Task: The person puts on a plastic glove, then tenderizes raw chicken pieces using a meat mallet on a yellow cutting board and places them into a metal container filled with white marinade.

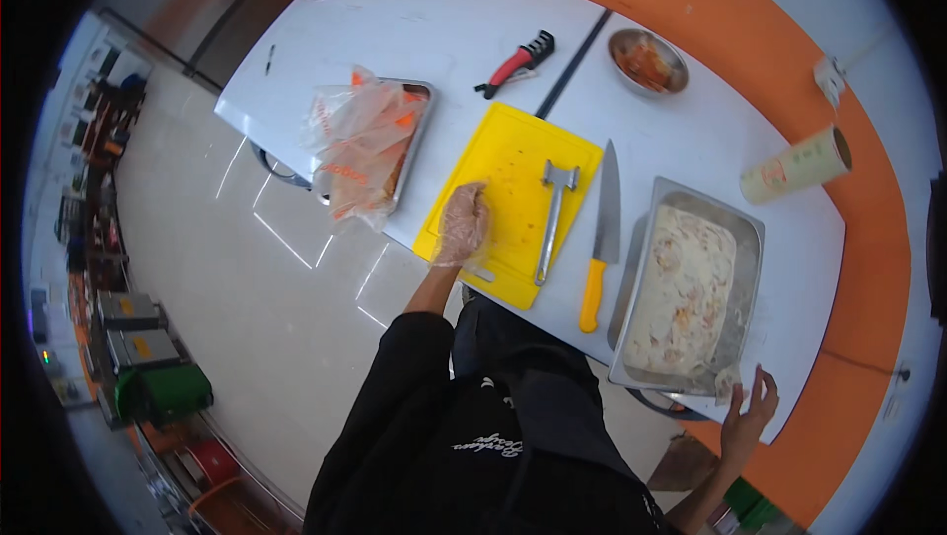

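My left hand, in a clear plastic glove, is over the left side of a yellow cutting board. Its fingers are curled, and whether anything is inside them cannot be seen. A metal meat tenderizer mallet lies on the board's right side. Just beyond, a chef's knife with a yellow handle lies on the table. My right hand is bare, fingers apart, by the near right corner of a deep steel pan. Pieces in a creamy white mixture fill part of it. A crumpled clear plastic glove hangs on that corner, close to my thumb.
Plastic bags cover a metal tray at the left. Farther back are a red and black knife sharpener and a steel bowl with orange-red food. A large roll lies right, near the orange wall.
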`<move>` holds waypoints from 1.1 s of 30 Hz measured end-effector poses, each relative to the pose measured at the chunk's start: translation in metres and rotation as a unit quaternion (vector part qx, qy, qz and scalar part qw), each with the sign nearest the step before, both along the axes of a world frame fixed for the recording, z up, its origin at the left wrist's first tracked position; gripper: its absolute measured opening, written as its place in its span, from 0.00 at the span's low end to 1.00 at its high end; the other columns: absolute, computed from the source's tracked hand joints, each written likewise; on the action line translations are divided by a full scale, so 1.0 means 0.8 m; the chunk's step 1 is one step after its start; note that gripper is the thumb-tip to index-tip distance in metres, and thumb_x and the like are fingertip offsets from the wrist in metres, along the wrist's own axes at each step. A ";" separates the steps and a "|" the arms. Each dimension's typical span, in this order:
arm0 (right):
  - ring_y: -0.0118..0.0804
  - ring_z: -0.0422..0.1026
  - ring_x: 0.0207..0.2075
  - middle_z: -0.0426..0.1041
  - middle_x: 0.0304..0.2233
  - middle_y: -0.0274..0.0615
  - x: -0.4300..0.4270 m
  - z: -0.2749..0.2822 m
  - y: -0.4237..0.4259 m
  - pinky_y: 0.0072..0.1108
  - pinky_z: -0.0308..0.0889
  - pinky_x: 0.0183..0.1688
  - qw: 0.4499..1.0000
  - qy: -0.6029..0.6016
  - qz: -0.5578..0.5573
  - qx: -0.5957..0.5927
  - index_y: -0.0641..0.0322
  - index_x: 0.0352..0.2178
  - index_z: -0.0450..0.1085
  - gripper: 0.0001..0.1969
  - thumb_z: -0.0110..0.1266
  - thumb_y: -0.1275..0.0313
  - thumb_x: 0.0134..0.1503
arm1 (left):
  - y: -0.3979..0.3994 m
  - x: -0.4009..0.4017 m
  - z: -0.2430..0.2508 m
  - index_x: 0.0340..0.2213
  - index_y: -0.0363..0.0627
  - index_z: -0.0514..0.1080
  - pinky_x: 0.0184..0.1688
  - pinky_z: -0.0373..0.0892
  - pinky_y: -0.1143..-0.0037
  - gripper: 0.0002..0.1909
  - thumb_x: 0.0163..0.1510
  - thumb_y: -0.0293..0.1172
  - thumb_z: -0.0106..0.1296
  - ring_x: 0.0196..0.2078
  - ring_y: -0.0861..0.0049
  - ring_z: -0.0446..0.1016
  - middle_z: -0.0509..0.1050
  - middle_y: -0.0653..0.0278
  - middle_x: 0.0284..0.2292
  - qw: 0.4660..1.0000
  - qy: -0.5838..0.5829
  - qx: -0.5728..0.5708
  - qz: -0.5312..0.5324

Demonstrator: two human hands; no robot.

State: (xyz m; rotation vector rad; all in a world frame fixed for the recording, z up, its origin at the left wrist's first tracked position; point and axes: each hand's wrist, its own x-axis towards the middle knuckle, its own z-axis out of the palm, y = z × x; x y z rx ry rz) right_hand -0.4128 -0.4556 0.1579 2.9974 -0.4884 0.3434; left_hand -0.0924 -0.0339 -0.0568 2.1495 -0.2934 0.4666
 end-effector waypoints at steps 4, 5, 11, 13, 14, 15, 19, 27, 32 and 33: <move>0.45 0.70 0.41 0.71 0.38 0.50 0.057 0.056 0.075 0.32 0.63 0.48 0.966 -0.096 -0.034 0.240 0.70 0.50 0.64 0.19 0.49 0.76 0.57 | 0.045 -0.036 0.067 0.42 0.37 0.68 0.45 0.68 0.67 0.15 0.50 0.19 0.45 0.41 0.57 0.72 0.72 0.49 0.37 0.999 0.005 -0.047 -0.010; 0.45 0.70 0.41 0.71 0.38 0.50 0.070 0.055 0.100 0.32 0.63 0.48 0.966 -0.092 -0.034 0.240 0.70 0.50 0.64 0.19 0.49 0.76 0.57 | 0.062 -0.046 0.080 0.42 0.37 0.68 0.45 0.68 0.67 0.15 0.51 0.19 0.45 0.41 0.57 0.72 0.72 0.50 0.37 0.998 0.002 -0.059 -0.009; 0.47 0.72 0.40 0.73 0.32 0.51 0.180 -0.017 0.262 0.29 0.64 0.49 0.866 -0.014 0.077 0.495 0.70 0.44 0.68 0.15 0.53 0.78 0.54 | 0.221 -0.063 0.089 0.42 0.40 0.69 0.44 0.69 0.67 0.17 0.48 0.23 0.51 0.39 0.58 0.72 0.72 0.54 0.36 0.993 -0.003 0.084 0.089; 0.51 0.69 0.45 0.70 0.40 0.53 0.228 -0.090 0.294 0.31 0.62 0.52 0.909 -0.009 0.104 0.404 0.69 0.46 0.66 0.17 0.52 0.77 0.54 | 0.245 -0.055 0.076 0.43 0.41 0.68 0.45 0.68 0.67 0.18 0.48 0.25 0.53 0.40 0.57 0.72 0.72 0.54 0.36 0.988 0.004 0.129 0.085; 0.53 0.66 0.48 0.66 0.44 0.54 0.242 -0.135 0.293 0.33 0.60 0.53 0.942 -0.016 0.088 0.323 0.67 0.49 0.64 0.20 0.52 0.77 0.54 | 0.238 -0.046 0.077 0.43 0.42 0.68 0.46 0.67 0.66 0.20 0.44 0.26 0.55 0.41 0.56 0.71 0.71 0.53 0.38 0.972 -0.015 0.208 0.106; 0.55 0.63 0.51 0.63 0.48 0.56 0.241 -0.176 0.287 0.35 0.58 0.54 0.968 -0.020 0.071 0.239 0.65 0.52 0.62 0.23 0.51 0.77 0.53 | 0.233 -0.039 0.074 0.42 0.43 0.68 0.47 0.65 0.65 0.23 0.41 0.27 0.57 0.43 0.55 0.70 0.70 0.52 0.39 0.950 -0.035 0.285 0.125; 0.57 0.60 0.52 0.59 0.51 0.58 0.235 -0.240 0.284 0.39 0.56 0.55 0.988 0.034 -0.099 0.113 0.62 0.56 0.55 0.29 0.51 0.78 0.52 | 0.238 0.008 0.051 0.44 0.43 0.67 0.48 0.64 0.63 0.29 0.34 0.28 0.58 0.45 0.54 0.68 0.69 0.50 0.41 0.949 -0.070 0.295 0.090; 0.60 0.64 0.47 0.63 0.44 0.61 0.248 -0.234 0.292 0.41 0.60 0.50 0.950 -0.003 -0.191 0.247 0.63 0.55 0.55 0.32 0.52 0.79 0.47 | 0.282 0.024 0.077 0.41 0.43 0.67 0.44 0.65 0.62 0.25 0.35 0.23 0.54 0.42 0.53 0.68 0.69 0.50 0.37 0.963 -0.014 0.266 -0.026; 0.57 0.69 0.42 0.67 0.40 0.61 0.233 -0.232 0.314 0.37 0.64 0.47 0.941 -0.089 -0.166 0.280 0.68 0.50 0.60 0.25 0.52 0.77 0.49 | 0.311 0.014 0.056 0.40 0.40 0.66 0.45 0.65 0.61 0.23 0.37 0.21 0.54 0.42 0.53 0.68 0.69 0.51 0.36 0.965 -0.020 0.254 0.066; 0.53 0.70 0.40 0.69 0.38 0.59 0.231 -0.219 0.328 0.34 0.65 0.45 0.919 -0.099 -0.181 0.335 0.69 0.49 0.61 0.22 0.51 0.76 0.52 | 0.321 0.016 0.048 0.39 0.40 0.67 0.43 0.65 0.61 0.19 0.41 0.23 0.54 0.39 0.51 0.68 0.69 0.50 0.35 0.972 -0.012 0.234 0.026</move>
